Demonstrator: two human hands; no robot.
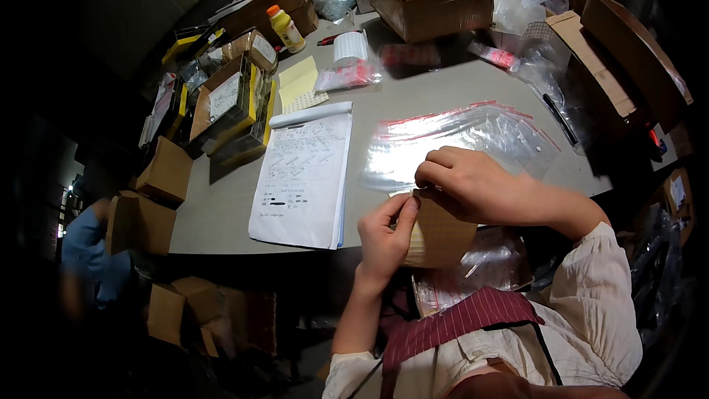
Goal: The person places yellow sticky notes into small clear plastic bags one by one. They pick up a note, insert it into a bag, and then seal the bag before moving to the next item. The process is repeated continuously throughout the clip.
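Close in front of my body, both hands meet at the upper left corner of a tan, card-like sheet (443, 242) with a pale yellow strip along its left side. My left hand (386, 232) pinches that corner between thumb and fingers. Curled over the same spot, my right hand (473, 183) has its fingertips pressed together; what they hold is too small to make out. Just beyond my hands, clear zip bags (458, 137) with red strips lie fanned out on the table. More clear plastic bags (495, 270) rest below the sheet, near my lap.
A written notepad (301, 177) lies left on the grey table (221, 214). Yellow sheets (298, 81), a bottle (286, 29) and parts boxes (233, 107) stand behind it. Cardboard boxes (428, 11) line the back and right, near a black pen (560, 118). Another person's blue sleeve (92, 251) shows far left.
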